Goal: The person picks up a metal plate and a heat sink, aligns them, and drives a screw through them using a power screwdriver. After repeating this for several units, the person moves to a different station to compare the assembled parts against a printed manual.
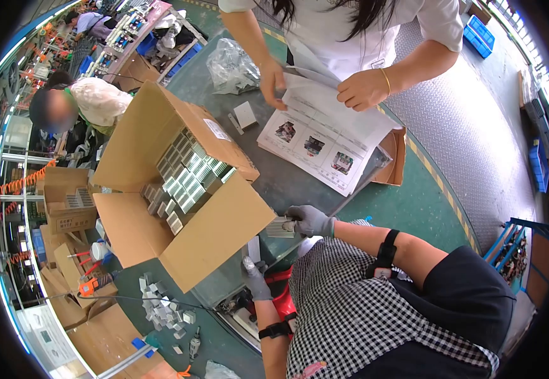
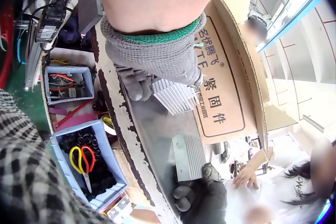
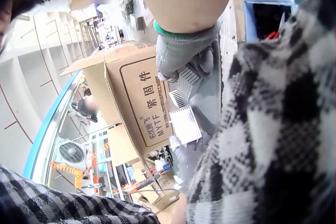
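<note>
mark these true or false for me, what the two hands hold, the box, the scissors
1. The right hand grips a finned heat sink. True.
2. The left hand is bare and holds nothing. False: it wears a grey glove and grips a second heat sink.
3. The cardboard box is taped shut. False: its flaps stand open, with rows of finned metal parts inside.
4. Scissors with red and yellow handles lie in a blue bin. True.
</note>
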Tool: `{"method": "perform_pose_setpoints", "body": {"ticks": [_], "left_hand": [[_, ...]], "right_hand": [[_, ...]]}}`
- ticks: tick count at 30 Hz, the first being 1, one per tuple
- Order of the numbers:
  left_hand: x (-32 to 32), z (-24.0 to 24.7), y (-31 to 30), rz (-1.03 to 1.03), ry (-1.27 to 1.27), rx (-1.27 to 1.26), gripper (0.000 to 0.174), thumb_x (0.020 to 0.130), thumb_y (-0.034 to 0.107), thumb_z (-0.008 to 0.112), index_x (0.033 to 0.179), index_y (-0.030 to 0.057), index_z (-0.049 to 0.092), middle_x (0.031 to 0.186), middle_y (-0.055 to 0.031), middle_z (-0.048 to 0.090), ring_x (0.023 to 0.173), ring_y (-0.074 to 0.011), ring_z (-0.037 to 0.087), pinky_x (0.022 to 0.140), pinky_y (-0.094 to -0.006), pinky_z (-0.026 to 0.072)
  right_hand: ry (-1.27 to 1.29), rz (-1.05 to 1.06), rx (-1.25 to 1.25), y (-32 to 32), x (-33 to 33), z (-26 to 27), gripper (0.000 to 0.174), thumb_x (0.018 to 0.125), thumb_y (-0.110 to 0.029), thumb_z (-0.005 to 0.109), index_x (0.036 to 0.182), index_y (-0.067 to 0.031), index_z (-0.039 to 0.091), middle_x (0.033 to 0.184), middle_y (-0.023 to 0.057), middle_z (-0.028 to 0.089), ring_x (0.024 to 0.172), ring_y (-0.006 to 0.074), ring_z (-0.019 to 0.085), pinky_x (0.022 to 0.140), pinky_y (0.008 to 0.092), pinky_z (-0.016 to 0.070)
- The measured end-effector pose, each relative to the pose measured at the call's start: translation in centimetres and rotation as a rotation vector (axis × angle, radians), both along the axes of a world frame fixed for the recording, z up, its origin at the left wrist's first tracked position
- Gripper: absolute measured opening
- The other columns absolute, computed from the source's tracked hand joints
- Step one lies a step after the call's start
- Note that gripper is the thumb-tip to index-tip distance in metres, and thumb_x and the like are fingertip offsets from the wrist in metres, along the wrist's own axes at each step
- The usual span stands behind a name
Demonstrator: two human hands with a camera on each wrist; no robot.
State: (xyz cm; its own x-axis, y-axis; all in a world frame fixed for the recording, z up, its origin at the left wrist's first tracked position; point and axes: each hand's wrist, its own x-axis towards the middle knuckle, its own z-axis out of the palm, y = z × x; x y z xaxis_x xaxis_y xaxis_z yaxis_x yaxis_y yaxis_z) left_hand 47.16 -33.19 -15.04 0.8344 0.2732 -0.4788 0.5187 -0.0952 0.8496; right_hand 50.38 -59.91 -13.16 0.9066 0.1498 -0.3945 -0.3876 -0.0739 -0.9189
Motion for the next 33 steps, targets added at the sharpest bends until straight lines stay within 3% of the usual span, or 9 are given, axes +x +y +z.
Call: {"method": "perform_pose_setpoints", "body": {"ticks": [13,19,25,28,33], "left_hand": [[0.0,-0.7,0.5,-0.015,0.021,0.004,0.062,0.089,0.056,0.054,0.122,0.0038,0.051,0.08,-0.0081,0.061,0.068,-0.0152,0.062,0.058,-0.0274,0.0524],[0.0,-0.3,0.1,-0.021,-0.008,0.021,0.069,0.088,0.062,0.051,0.112,-0.002,0.052,0.075,-0.0093,0.062,0.062,-0.0152,0.059,0.057,-0.0268,0.0509],[0.0,-0.7,0.4,-0.029,-0.001,0.032,0.067,0.089,0.062,0.051,0.111,-0.002,0.053,0.075,-0.0099,0.062,0.062,-0.0154,0.059,0.057,-0.0271,0.0507],[-0.1,-0.9,0.9,-0.045,0.039,0.008,0.066,0.089,0.059,0.053,0.123,0.0026,0.051,0.078,-0.0088,0.061,0.068,-0.015,0.061,0.059,-0.0276,0.0527],[-0.1,-0.9,0.8,-0.025,0.036,0.004,0.066,0.089,0.059,0.053,0.123,0.0023,0.051,0.078,-0.0089,0.061,0.069,-0.0155,0.061,0.06,-0.0276,0.0525]], "right_hand": [[-0.002,0.005,-0.011,0.0,0.0,-0.2,0.036,0.085,-0.033,0.063,0.101,-0.0007,0.061,0.074,0.0132,0.063,0.06,0.0216,0.063,0.057,0.0341,0.0505],[-0.039,0.001,-0.046,0.3,0.0,-1.4,0.04,0.084,-0.036,0.063,0.099,-0.0002,0.06,0.081,0.0173,0.064,0.072,0.028,0.064,0.066,0.0374,0.0505],[-0.037,-0.005,-0.04,0.3,0.0,-1.2,0.037,0.083,-0.034,0.063,0.099,-0.0007,0.06,0.08,0.0164,0.064,0.07,0.0264,0.064,0.063,0.0363,0.0513],[0.034,0.005,-0.004,0.0,0.1,-0.1,0.035,0.084,-0.032,0.063,0.099,-0.0007,0.06,0.08,0.0156,0.064,0.067,0.0253,0.064,0.06,0.0353,0.0516],[-0.014,0.001,-0.026,0.2,0.0,-1.2,0.035,0.084,-0.031,0.063,0.1,-0.0008,0.06,0.079,0.0145,0.064,0.065,0.024,0.063,0.059,0.0349,0.0517]]}}
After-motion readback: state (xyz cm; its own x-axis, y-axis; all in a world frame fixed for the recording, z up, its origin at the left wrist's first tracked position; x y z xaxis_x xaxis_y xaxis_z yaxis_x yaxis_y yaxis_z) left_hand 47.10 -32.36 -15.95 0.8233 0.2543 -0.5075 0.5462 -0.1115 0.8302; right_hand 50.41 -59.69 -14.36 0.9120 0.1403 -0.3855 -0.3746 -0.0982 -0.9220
